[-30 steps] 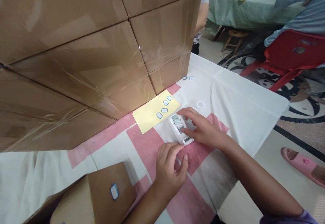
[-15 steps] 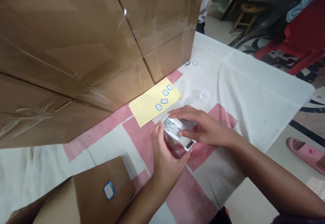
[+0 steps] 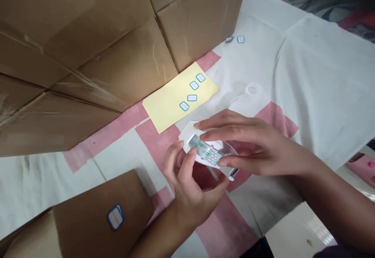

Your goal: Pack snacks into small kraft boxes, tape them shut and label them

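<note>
Grasping white keypad device (image 3: 202, 150) in both hands, tilted above pink-and-white tablecloth (image 3: 319, 70). Left hand (image 3: 190, 185) curled under it, fingertips at left end, thumb near lower right end. Right hand (image 3: 260, 145) gripping from right, fingers along far edge, thumb beside keys. Just beyond, yellow card (image 3: 164, 104) bearing four blue-bordered labels (image 3: 192, 98). Behind card, stacked taped cardboard boxes (image 3: 117, 66). Lower left, brown carton (image 3: 84, 215), blue-bordered sticker (image 3: 115, 216) on it.

The surface (image 3: 316, 74), covered in white cloth with pink patches (image 3: 234, 219), carries stacked brown cardboard cartons (image 3: 108, 63), a yellow rectangular sheet (image 3: 164, 104), a brown cardboard box (image 3: 88, 211), a white ring (image 3: 248, 90) and a blue-edged white label (image 3: 240, 39).
</note>
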{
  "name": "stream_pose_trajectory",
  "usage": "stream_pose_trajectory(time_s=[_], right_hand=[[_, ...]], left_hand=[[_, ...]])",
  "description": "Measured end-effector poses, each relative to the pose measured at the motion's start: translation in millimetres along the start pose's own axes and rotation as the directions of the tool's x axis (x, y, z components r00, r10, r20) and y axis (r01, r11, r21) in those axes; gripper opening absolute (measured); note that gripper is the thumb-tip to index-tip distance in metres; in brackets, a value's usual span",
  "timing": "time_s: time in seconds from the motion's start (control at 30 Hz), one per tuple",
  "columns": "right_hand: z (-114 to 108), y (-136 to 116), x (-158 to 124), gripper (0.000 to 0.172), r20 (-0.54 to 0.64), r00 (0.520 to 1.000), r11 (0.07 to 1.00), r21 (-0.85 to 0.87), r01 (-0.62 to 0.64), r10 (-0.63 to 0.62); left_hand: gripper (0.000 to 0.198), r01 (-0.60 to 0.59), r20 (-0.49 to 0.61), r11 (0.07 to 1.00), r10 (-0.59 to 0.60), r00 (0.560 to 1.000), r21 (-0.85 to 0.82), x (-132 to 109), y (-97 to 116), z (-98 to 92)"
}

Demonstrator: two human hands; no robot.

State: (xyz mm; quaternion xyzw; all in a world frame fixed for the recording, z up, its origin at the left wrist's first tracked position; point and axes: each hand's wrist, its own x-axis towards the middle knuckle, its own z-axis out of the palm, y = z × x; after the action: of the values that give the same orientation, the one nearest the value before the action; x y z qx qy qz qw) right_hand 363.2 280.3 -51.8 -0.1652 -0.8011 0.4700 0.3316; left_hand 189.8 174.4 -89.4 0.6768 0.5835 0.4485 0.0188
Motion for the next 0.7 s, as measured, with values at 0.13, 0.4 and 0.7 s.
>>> stream_pose_trajectory(time_s=[0.13, 0.4, 0.7], right_hand=[[0.4, -0.1, -1.1, 0.051, 0.023, 1.0, 1.0, -0.021, -0.02, 0.021], [1.4, 0.0, -1.7, 0.047, 0.02, 0.999, 0.998, -0.052, -0.045, 0.046], [-0.2, 1.9, -2.7, 0.04, 0.034, 0.999, 0.998, -0.063, -0.03, 0.032]], left_hand=[[0.083, 0.026, 0.024, 1.0, -0.026, 0.999, -0.006, 0.5, -0.6, -1.0], [0.092, 0.021, 0.03, 1.0, -0.021, 0.999, -0.009, 1.1, -1.5, -0.8], [0.091, 0.04, 0.047, 0.999, -0.04, 0.998, 0.004, 0.4, -0.3, -0.8]])
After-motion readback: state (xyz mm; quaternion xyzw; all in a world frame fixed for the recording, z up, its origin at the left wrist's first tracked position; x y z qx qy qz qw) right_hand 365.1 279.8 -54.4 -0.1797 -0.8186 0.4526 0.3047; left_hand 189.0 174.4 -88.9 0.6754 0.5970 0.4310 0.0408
